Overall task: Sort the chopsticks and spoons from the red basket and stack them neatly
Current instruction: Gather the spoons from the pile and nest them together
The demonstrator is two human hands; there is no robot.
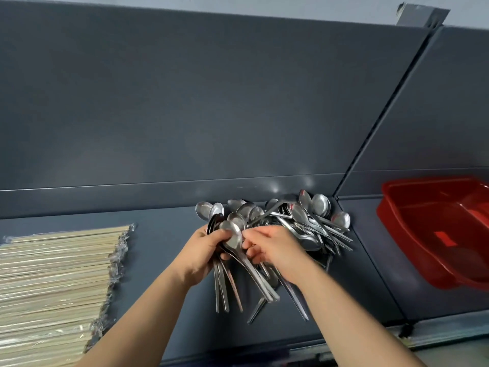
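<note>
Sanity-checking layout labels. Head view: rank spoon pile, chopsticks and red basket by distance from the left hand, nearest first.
From the left hand:
1. Spoon pile, right beside it, just to its right.
2. Chopsticks, off to the left.
3. Red basket, far right.

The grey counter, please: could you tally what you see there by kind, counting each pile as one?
Red plastic basket: 1
Stack of pale wrapped chopsticks: 1
Loose heap of metal spoons: 1
Held bundle of metal spoons: 1
Total: 4

Spoons (304,221): shiny silver, a few with red glints. Basket (412,234): bright red. Chopsticks (53,274): pale tan in clear wrappers. Table (164,247) and wall (185,102): dark slate blue-grey.
</note>
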